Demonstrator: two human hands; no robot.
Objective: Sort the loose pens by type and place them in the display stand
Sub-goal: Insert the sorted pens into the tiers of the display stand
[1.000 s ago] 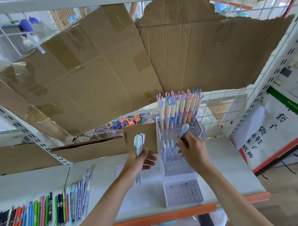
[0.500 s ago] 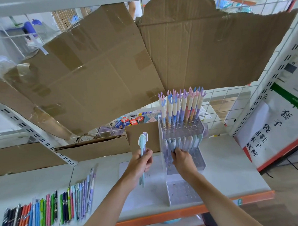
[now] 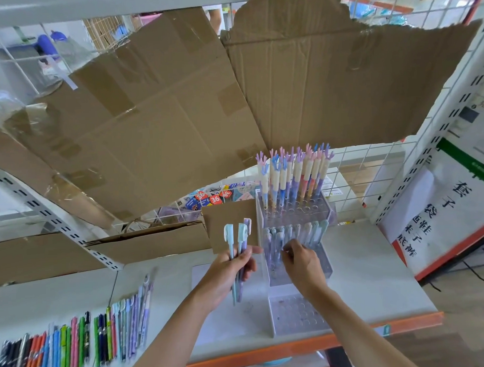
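Left hand (image 3: pixel 225 270) gripping a small bunch of pastel pens (image 3: pixel 237 255) upright beside the clear tiered display stand (image 3: pixel 297 264), right hand (image 3: pixel 301 261) with fingers curled at the stand's middle-row pens (image 3: pixel 293 233), grasp unclear, loose pens (image 3: pixel 75 340) lined up on the white counter (image 3: pixel 372 274) at left

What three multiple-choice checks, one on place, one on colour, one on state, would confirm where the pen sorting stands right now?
1. Where do the antler-topped pens stand?
A. back tier of the display stand
B. flat on the shelf
C. in the left hand

2. What colour is the shelf's front edge?
A. green
B. orange
C. black

3. What is the left hand doing?
A. resting flat and empty
B. gripping a few pastel pens
C. pushing the cardboard

Answers: 1 A, they rise upright from the rear holes. 2 B, an orange strip runs under the white top. 3 B, its fingers curl round pens whose caps point up.
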